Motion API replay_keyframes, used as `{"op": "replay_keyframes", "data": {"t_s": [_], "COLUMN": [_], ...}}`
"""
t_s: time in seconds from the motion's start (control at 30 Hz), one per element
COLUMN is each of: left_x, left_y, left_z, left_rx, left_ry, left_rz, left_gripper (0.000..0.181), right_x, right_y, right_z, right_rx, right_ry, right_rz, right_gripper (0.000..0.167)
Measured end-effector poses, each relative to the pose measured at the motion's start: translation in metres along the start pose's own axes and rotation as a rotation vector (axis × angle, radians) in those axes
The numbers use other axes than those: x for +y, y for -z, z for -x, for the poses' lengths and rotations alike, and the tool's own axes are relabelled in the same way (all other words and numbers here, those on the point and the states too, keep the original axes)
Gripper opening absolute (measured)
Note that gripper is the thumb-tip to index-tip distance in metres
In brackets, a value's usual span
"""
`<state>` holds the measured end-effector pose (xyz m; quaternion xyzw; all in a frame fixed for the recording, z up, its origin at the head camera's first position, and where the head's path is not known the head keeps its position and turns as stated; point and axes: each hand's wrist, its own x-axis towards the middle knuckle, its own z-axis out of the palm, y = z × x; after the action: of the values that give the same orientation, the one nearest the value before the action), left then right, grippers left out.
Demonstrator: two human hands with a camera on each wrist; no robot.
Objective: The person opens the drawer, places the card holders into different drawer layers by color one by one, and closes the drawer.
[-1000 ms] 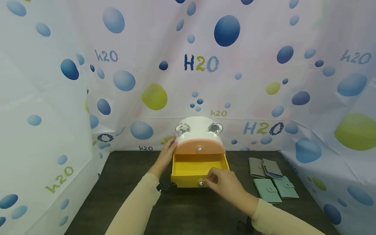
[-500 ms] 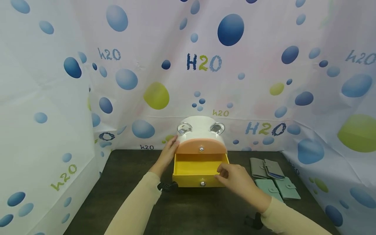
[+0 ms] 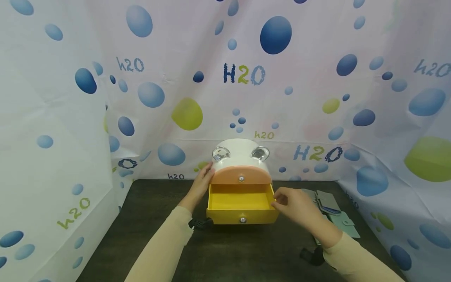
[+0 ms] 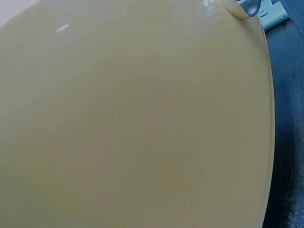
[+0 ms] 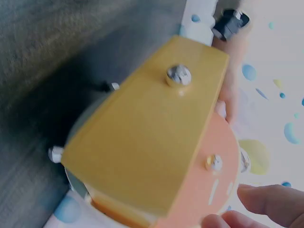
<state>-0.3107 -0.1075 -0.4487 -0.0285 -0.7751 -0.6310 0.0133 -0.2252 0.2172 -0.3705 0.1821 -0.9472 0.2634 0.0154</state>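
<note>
A small white drawer cabinet (image 3: 241,152) with two shiny ear-like rings stands at the back middle of the table in the head view. Its orange upper drawer (image 3: 227,176) is shut, while the yellow lower drawer (image 3: 225,216) is pulled out, with nothing seen inside. My left hand (image 3: 198,187) rests its fingers along the cabinet's left side. That smooth pale side fills the left wrist view. My right hand (image 3: 296,205) is at the drawer's right edge, fingers loosely bent and holding nothing; whether it touches the edge I cannot tell. Its thumb (image 5: 266,202) shows in the right wrist view.
Grey wallets (image 3: 327,199) and a green wallet (image 3: 346,224) lie right of the cabinet, partly covered by the right hand and forearm. Another green one is mostly hidden there. A bubble-patterned sheet (image 3: 197,149) surrounds the dark table (image 3: 158,219) at the back and sides.
My right hand has moved right, from the yellow drawer's knob to its right edge, and now covers part of the wallets. The left hand stays on the cabinet. The drawer stays pulled out.
</note>
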Motion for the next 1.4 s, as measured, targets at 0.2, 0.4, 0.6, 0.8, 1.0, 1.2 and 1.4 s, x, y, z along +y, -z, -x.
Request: {"op": "replay_keyframes", "data": {"t_s": [0.2, 0.4, 0.6, 0.8, 1.0, 1.2, 1.4], "left_x": [-0.001, -0.003, -0.005, -0.003, -0.005, 0.004, 0.033], "left_y": [0.000, 0.000, 0.001, 0.000, -0.001, 0.000, 0.002], "left_z": [-0.001, -0.003, -0.006, -0.004, -0.001, 0.003, 0.020], "left_rx": [-0.003, -0.007, -0.037, -0.025, -0.007, -0.020, -0.045], "left_ry": [-0.005, -0.008, 0.017, 0.002, -0.009, -0.020, -0.004], "left_rz": [0.005, 0.011, 0.021, 0.023, 0.015, 0.027, 0.025], "left_gripper": [0.063, 0.065, 0.063, 0.062, 0.066, 0.065, 0.061], "right_x": [0.009, 0.022, 0.034, 0.053, 0.075, 0.099, 0.119], "right_y": [0.015, 0.022, 0.033, 0.043, 0.052, 0.058, 0.061], "right_z": [0.001, -0.001, -0.002, -0.004, -0.004, -0.007, -0.009], "right_rx": [-0.022, 0.012, 0.042, 0.055, 0.073, 0.092, 0.149], "right_ry": [-0.033, -0.028, -0.083, -0.131, -0.160, -0.205, -0.234], "right_rz": [0.007, 0.023, 0.025, 0.042, 0.052, 0.048, 0.039], "right_gripper": [0.014, 0.017, 0.025, 0.034, 0.041, 0.051, 0.053]}}
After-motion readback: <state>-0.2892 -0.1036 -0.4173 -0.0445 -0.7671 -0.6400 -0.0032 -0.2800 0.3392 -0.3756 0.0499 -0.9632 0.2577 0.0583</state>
